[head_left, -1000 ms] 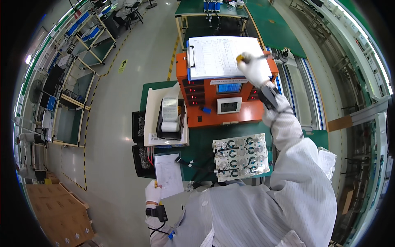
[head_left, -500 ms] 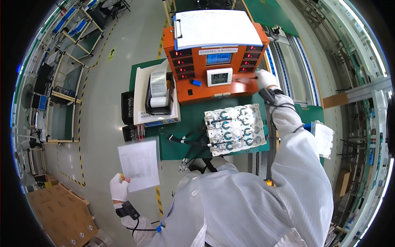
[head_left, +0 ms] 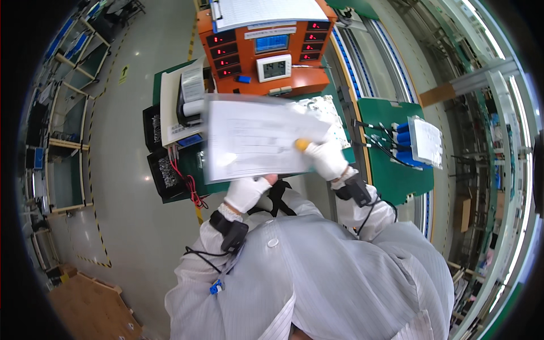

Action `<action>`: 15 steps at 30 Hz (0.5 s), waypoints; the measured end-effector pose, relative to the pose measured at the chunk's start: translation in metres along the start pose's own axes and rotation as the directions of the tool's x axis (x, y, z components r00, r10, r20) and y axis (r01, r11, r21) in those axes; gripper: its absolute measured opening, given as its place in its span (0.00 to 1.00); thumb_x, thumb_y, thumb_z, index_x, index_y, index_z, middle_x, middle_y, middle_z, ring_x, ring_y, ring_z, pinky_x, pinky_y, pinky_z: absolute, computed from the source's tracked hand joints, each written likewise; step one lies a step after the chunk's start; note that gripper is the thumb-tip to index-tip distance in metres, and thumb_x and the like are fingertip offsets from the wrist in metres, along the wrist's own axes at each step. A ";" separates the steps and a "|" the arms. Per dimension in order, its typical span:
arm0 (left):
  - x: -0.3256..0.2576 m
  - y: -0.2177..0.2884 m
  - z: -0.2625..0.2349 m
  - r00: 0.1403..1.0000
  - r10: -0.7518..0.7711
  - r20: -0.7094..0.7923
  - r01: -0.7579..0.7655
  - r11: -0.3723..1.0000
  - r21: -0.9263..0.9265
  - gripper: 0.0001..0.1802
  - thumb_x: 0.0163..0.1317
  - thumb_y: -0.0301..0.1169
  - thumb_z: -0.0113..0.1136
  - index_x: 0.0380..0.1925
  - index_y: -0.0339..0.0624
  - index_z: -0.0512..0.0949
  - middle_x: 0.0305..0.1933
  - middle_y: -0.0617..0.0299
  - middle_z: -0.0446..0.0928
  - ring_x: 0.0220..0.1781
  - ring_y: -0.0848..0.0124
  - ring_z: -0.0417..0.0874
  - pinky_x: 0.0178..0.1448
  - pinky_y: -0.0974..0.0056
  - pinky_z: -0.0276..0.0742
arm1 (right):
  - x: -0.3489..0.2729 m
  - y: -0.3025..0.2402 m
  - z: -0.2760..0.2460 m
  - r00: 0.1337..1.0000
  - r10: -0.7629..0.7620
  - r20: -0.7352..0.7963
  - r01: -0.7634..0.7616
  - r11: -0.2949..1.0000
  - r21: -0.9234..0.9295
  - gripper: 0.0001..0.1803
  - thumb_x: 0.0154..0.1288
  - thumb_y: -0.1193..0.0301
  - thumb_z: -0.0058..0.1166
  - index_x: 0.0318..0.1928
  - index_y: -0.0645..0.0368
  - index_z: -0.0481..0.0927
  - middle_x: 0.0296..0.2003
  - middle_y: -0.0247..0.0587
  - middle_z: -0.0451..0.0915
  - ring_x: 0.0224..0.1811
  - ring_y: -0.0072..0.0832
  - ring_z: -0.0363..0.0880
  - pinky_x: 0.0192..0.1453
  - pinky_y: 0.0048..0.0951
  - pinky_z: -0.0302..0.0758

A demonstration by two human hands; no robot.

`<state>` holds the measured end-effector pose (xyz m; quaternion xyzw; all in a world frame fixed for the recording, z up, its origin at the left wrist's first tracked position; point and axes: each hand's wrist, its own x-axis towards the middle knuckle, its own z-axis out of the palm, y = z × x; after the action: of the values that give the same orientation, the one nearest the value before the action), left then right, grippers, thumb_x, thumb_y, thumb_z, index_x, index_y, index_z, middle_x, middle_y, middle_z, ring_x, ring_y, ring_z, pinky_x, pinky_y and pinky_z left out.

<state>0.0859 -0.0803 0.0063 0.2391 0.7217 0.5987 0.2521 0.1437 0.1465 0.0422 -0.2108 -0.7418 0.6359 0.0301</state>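
A printed sheet in a clear sleeve [head_left: 255, 136] is held up in front of my body, slightly blurred. My left hand [head_left: 247, 194], in a white glove with bare fingertips, is closed on its lower edge. My right hand [head_left: 326, 160] grips its right side, a yellow fingertip showing on top. Behind the sheet, a white plate assembly [head_left: 335, 116] on the green bench [head_left: 161, 79] is mostly hidden. A thin pen-like tool [head_left: 309, 66] lies on the ledge of the orange instrument box [head_left: 238, 86], beside a white digital clock [head_left: 274, 68].
A clipboard [head_left: 266, 12] rests atop the orange box. Left of it stand a label printer [head_left: 175, 107] and black bins of small parts [head_left: 164, 170], with red leads [head_left: 192, 184] hanging nearby. On the right, a blue cell pack [head_left: 403, 139] with black leads sits on a green board [head_left: 391, 184].
The sheet has come from the far left to in front of me. My right hand has left the orange box's ledge and taken hold of the sheet too. The view has shifted.
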 end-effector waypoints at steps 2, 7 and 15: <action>0.010 -0.004 0.008 0.913 -0.262 0.314 0.243 0.965 0.100 0.17 0.56 0.31 0.66 0.44 0.34 0.80 0.37 0.56 0.83 0.40 0.71 0.83 0.47 0.68 0.77 | -0.010 -0.004 -0.041 0.955 0.018 -0.295 -0.035 0.998 -0.054 0.12 0.61 0.70 0.59 0.42 0.64 0.83 0.31 0.33 0.82 0.31 0.20 0.76 0.36 0.25 0.75; 0.003 -0.086 0.015 0.971 -0.232 0.059 0.075 0.527 0.847 0.36 0.47 0.42 0.69 0.58 0.44 0.72 0.59 0.54 0.72 0.58 0.55 0.74 0.59 0.53 0.71 | -0.034 -0.002 -0.189 0.624 -0.173 -0.762 0.197 0.979 -0.061 0.11 0.63 0.70 0.60 0.43 0.63 0.80 0.30 0.30 0.78 0.28 0.17 0.73 0.32 0.20 0.71; 0.000 -0.155 0.023 0.992 -0.126 -0.003 0.028 0.198 0.980 0.43 0.47 0.33 0.66 0.67 0.51 0.62 0.60 0.55 0.66 0.58 0.54 0.69 0.54 0.49 0.68 | -0.034 -0.013 -0.233 0.788 -0.259 -0.558 0.475 0.832 0.285 0.21 0.66 0.70 0.57 0.57 0.64 0.72 0.48 0.40 0.79 0.51 0.28 0.78 0.57 0.31 0.74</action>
<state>0.0946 -0.0894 -0.1499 0.3313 0.9379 -0.0148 0.1019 0.2441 0.3502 0.1062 -0.2038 -0.5846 0.6819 0.3895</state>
